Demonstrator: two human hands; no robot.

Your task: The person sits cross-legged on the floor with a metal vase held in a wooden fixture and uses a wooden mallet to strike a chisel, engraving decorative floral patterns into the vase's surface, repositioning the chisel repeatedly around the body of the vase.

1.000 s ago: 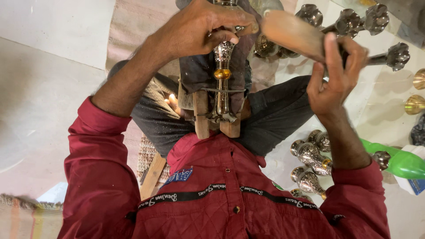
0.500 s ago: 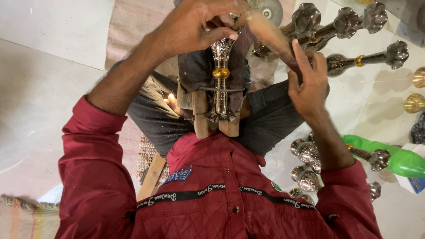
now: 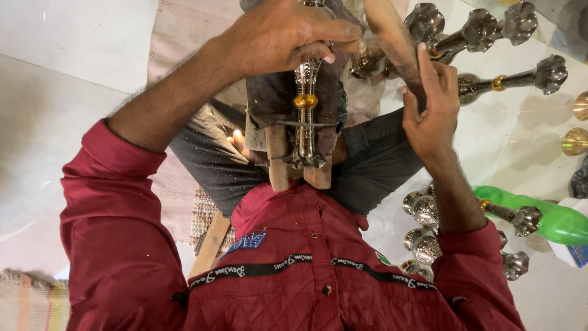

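Ornate silver stem [image 3: 304,116] with a gold collar lies clamped between wooden blocks [image 3: 277,160] on the person's lap. Its long axis runs from the flared foot, nearest the chest, away toward the knees. Left hand [image 3: 283,38] is closed over its far end. Right hand [image 3: 430,104] wraps a wooden tool [image 3: 392,38], fingers partly extended. Risk: a glancing stroke may strike the gripping fingers or shift the stem in the blocks.

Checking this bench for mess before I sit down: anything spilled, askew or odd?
Pale specks dust the dark trousers beside the wooden clamp holding the ornate metal piece. Finished metal pieces lie loose on the floor, pointing different ways.
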